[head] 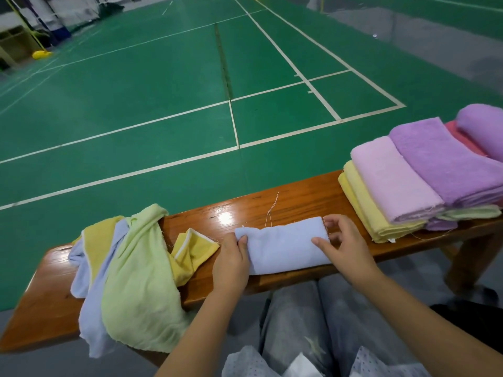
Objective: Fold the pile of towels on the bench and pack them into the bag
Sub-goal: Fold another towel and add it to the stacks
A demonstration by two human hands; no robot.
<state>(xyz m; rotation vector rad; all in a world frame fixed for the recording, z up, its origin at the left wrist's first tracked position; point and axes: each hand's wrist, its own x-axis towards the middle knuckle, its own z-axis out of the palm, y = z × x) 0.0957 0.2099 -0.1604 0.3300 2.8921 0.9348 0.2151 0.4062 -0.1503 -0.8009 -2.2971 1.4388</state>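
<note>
Arms reach in from the bottom of our view, both bare to above the elbow, meeting over the glossy wooden counter point(285, 202) that runs across in front of our knees. Behind it lies a green court floor point(163, 91) crossed by white lines.

On the counter's right end sits the stack of folded towels point(424, 178): pale yellow at the bottom, then a sliver of light green and purple, then pink and purple on top, with a coral one and a rolled purple one at the far edge. A tiny white tag shows on the yellow edge, but it is too small for us to read.

At the left end lies the unfolded pile point(130, 273), a tangle of light green, pale blue and white-trimmed yellow cloth, drooping over the counter's near edge.

Between the two lies the pale blue towel point(283, 246), folded into a short, thick rectangle, with loose orange threads trailing from its far edge.

Our left hand point(231, 265) rests at its left end, thumb curled over the top of the fold in a narrow grip on the cloth. Our right hand point(343, 243) holds the right end, thumb pressing on the upper face and fingers curled round the edge.

We see no bag and no legible writing anywhere.
</note>
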